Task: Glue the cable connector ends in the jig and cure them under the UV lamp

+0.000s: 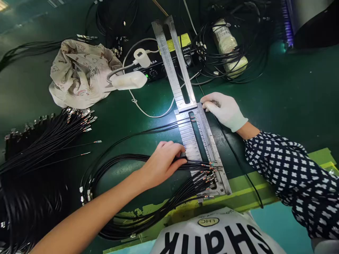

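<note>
Your white lettered shirt front (pixel 212 234) sits closest, at the near edge of the green desk (pixel 286 102). Just beyond it, your black cables (pixel 185 187) curve in from the left, and their bared, coloured ends (pixel 212 167) lie across the near part of a grooved metal fixture (pixel 189 137). A few more run over its far part. Past its far end extends a slotted metal frame (pixel 168 60), overlapping your view of a black control box (pixel 159 68).

Your bare left hand (pixel 167 162) is narrow, thumb and fingers curled at the cables beside the grooves, with a small dark piece showing between them; you cannot tell from here how firmly it is pinched. Your gloved right hand (pixel 222 110) has thumb and forefinger close together at the fixture's far right corner; whether anything is gripped there cannot be told.

Expect each cable to be light and springy, with a smooth jacket that may slide under bare skin. Take it by the black jacket a little behind the stripped part, since the fine wires and small terminals look easily bent. The fixture should feel stiff and fairly heavy; hold it by its outer rails, keeping your fingertips clear of the grooves and hard edges.
</note>
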`<state>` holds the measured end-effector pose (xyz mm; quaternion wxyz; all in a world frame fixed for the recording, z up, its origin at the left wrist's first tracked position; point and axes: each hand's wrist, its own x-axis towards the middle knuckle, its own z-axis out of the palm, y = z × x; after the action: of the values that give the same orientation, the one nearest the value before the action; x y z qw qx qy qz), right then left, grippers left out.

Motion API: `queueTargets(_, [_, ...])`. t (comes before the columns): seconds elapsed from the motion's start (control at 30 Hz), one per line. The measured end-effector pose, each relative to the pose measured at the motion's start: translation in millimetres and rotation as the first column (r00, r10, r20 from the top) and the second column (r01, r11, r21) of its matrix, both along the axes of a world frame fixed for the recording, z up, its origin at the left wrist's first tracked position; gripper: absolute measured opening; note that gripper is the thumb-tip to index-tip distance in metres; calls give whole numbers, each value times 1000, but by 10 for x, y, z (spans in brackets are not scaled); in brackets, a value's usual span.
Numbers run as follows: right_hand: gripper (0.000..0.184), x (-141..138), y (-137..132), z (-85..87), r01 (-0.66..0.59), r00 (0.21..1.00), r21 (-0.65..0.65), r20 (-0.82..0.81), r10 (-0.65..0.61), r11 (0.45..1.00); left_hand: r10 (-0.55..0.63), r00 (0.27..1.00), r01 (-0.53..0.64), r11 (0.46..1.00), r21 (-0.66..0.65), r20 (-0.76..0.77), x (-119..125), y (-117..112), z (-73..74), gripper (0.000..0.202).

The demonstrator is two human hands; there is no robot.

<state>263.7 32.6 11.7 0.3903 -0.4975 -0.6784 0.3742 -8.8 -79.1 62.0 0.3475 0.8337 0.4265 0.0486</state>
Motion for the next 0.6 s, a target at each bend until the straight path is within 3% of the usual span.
queueTargets(0.1, [23,7,12,-8,-6,1000,7,-4,6,1000,15,998,-7,990,-140,60,19,-115,0,9])
queueTargets(0.2, [23,11,20,-9,-4,1000,0,-17,4,1000,73,982,-50,989,-136,171,22,-66,-34,11])
queueTargets(0.43, [24,7,20,28,-5,1000,4,18,5,1000,217,952,-233,971,50,215,186,148,-190,8])
queueTargets(0.6, [24,11,29,39,-13,999,4,45,13,1000,205,953,-264,923,280,221,81,360,-269,10])
